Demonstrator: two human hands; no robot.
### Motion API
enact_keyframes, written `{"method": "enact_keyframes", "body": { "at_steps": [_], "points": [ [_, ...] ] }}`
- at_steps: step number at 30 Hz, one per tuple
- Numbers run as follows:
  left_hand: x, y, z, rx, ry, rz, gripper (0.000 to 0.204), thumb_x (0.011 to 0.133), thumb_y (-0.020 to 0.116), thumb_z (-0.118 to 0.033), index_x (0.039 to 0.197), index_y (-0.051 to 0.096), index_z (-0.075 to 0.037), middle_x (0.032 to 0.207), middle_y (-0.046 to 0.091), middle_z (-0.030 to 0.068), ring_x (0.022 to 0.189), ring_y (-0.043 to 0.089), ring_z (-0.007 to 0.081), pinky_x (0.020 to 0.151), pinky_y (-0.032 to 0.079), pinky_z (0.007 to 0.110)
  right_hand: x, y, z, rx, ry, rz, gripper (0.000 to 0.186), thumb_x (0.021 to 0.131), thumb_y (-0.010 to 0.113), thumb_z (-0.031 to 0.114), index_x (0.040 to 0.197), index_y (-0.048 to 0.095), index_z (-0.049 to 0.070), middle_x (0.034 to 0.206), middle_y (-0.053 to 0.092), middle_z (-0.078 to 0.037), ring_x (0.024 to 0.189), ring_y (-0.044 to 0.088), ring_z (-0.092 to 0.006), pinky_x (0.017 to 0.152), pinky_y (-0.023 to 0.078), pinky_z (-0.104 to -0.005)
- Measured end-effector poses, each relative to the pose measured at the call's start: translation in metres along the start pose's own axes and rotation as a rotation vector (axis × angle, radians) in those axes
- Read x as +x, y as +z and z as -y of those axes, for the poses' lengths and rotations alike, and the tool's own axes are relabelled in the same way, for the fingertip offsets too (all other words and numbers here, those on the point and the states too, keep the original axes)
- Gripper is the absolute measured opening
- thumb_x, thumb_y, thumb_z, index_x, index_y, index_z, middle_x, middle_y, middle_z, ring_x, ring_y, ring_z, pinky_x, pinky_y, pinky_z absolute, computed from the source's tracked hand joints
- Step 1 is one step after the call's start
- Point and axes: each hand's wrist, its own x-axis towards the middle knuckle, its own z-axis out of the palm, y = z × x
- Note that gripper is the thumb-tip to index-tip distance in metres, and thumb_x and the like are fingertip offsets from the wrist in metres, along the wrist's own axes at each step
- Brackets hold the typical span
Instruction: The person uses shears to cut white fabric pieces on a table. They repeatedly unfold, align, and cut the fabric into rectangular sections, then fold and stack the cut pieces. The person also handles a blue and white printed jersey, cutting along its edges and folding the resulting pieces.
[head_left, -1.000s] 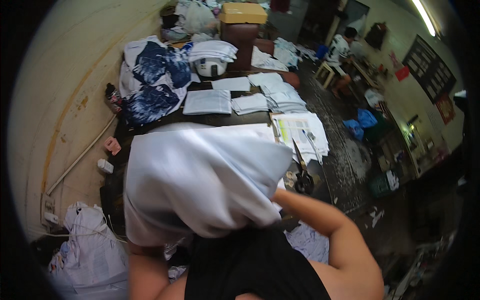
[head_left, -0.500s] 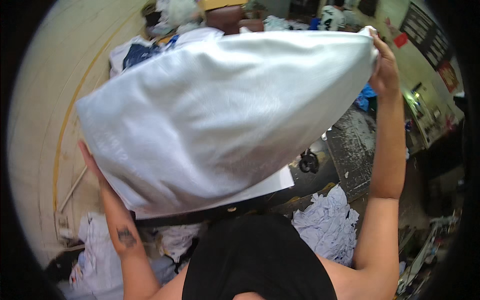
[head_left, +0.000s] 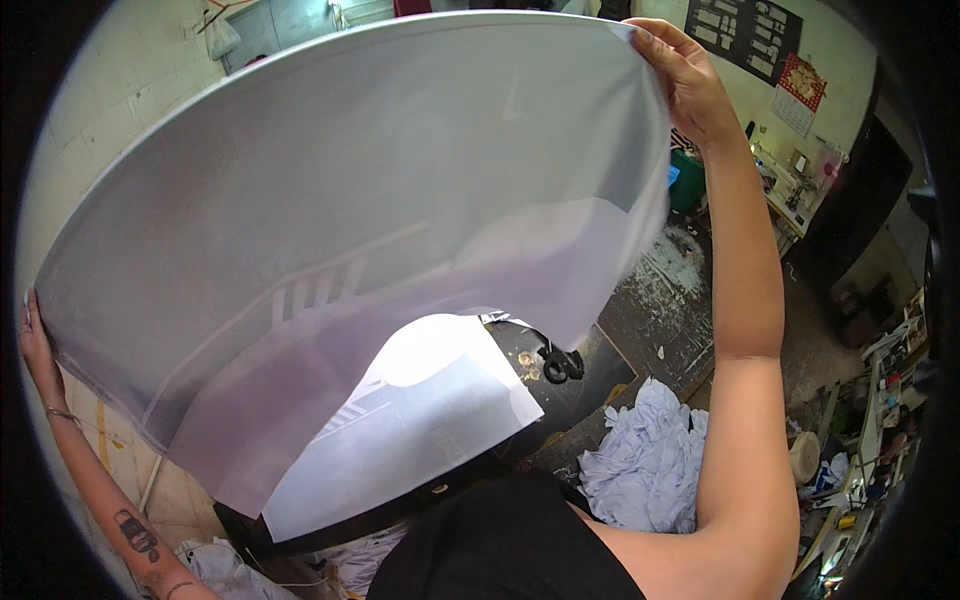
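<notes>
both arms spread wide: left hand (head_left: 38, 345) at mid left and right hand (head_left: 690, 85) at upper right each pinch an edge of the white fabric sheet (head_left: 330, 220) filling the frame; black scissors (head_left: 560, 362) lie lower centre.

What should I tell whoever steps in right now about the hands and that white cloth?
Left hand: raised out to the side, gripping the lower left corner of the white fabric piece.
Right hand: raised high, gripping the upper right corner.
Fabric: spread wide in the air above the black worktable, thin enough to see through.
On the table: a white sheet and black scissors. A heap of white cloth lies lower right.
Done: fabric opened out flat.
Left: it is not yet laid down.
</notes>
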Motion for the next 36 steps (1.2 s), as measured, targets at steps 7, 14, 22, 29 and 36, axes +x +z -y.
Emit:
{"method": "enact_keyframes", "body": {
  "at_steps": [7,14,22,29,36],
  "points": [
    [0.046,-0.024,-0.031,-0.636,-0.337,0.454,0.064,0.109,0.053,-0.047,0.159,0.046,-0.009,0.163,0.044,0.0111,0.149,0.043,0.0242,0.123,0.036,0.038,0.001,0.004,0.009,0.069,-0.045,0.009,0.032,0.095,0.08,0.018,0.124,0.075,0.009,0.108,0.073,-0.003,0.091,0.072,-0.0122,0.09,0.062,-0.0296],
    [0.038,-0.034,-0.07,-0.28,-0.062,0.538,0.05,0.109,0.061,-0.031,0.154,0.054,-0.01,0.155,0.054,0.0106,0.142,0.051,0.0214,0.119,0.041,0.036,-0.012,-0.005,-0.009,0.204,0.17,0.213,0.043,0.096,0.071,0.014,0.137,0.065,0.002,0.125,0.07,-0.011,0.109,0.07,-0.0171,0.096,0.06,-0.031],
    [0.005,-0.036,-0.095,-0.034,0.178,0.397,0.049,0.107,0.064,-0.033,0.152,0.058,-0.015,0.147,0.061,0.0057,0.136,0.054,0.0168,0.115,0.043,0.035,-0.158,0.078,-0.114,-0.252,1.358,0.691,0.057,0.098,0.069,0.048,0.135,0.069,0.005,0.138,0.067,-0.012,0.116,0.066,-0.0234,0.094,0.057,-0.0445],
    [0.032,-0.026,-0.068,-0.03,0.124,0.51,0.052,0.104,0.069,-0.029,0.152,0.058,-0.011,0.141,0.061,0.0043,0.13,0.055,0.0154,0.112,0.043,0.031,-0.096,0.053,-0.122,-0.037,0.82,0.529,0.027,0.1,0.069,0.019,0.122,0.073,0.003,0.112,0.073,-0.006,0.102,0.067,-0.0137,0.088,0.056,-0.0315],
    [0.058,-0.051,-0.026,-0.589,-0.109,0.505,0.055,0.106,0.066,-0.026,0.155,0.05,-0.006,0.147,0.058,0.0089,0.138,0.053,0.02,0.121,0.04,0.036,-0.02,0.018,-0.045,0.049,0.041,-0.065,0.029,0.103,0.071,0.019,0.13,0.073,0.011,0.118,0.074,-0.003,0.111,0.068,-0.0125,0.096,0.057,-0.0305]
  ]
}}
